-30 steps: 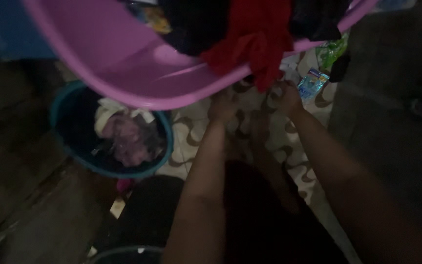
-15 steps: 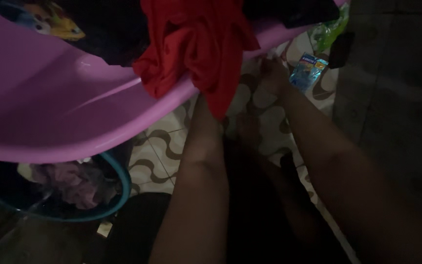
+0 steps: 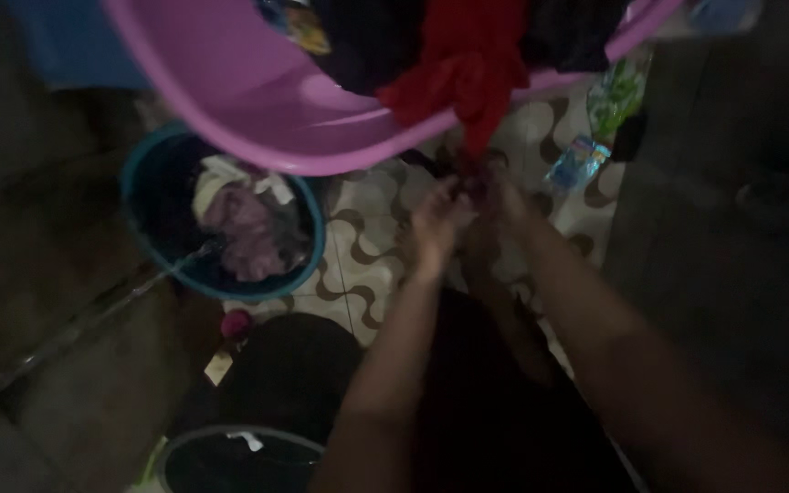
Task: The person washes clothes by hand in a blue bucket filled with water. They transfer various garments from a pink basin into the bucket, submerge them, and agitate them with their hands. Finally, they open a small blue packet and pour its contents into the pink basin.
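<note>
A red garment [image 3: 463, 68] hangs over the rim of a big pink tub [image 3: 257, 91] at the top of the view. Its lower end reaches down to my two hands. My left hand [image 3: 437, 219] and my right hand [image 3: 502, 203] are pressed together just below the tub, closed on a dark, wet piece of cloth [image 3: 468, 178] where the red garment ends. Dark clothes and a colourful printed piece [image 3: 294, 23] lie in the tub behind the red one. The scene is dim and the fingers are blurred.
A teal basin [image 3: 152, 246] with whitish and purple laundry stands at the left on a patterned tile floor [image 3: 358, 256]. A dark round bucket [image 3: 230, 456] sits at the bottom. Blue [image 3: 579, 160] and green [image 3: 615, 96] sachets lie at the right beside a dark wall.
The view has swung back so the teal basin shows again. My hands have come together lower, under the tub, and closed on the hanging cloth.
</note>
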